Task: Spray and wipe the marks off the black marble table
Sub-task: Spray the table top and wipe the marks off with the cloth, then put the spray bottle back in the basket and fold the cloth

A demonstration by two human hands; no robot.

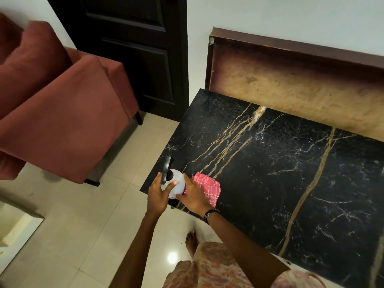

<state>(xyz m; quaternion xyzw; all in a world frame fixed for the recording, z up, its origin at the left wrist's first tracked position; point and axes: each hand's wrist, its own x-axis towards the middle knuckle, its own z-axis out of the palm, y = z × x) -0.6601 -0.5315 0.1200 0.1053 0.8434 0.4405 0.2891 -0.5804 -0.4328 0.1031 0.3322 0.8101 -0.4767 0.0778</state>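
The black marble table (270,163) with gold and white veins fills the right half of the view. At its near left corner stands a white spray bottle (176,185) with a black trigger head. My left hand (159,193) grips the bottle from the left, thumb across its front. My right hand (194,196) touches the bottle's right side and holds a folded red checked cloth (208,188) against the tabletop. A dark band sits on my right wrist.
A rust-red sofa (58,104) stands to the left across a strip of cream floor tiles (93,225). A dark door (133,48) is behind it. A brown wooden panel (291,84) leans on the wall behind the table. My bare foot (191,242) is near the table edge.
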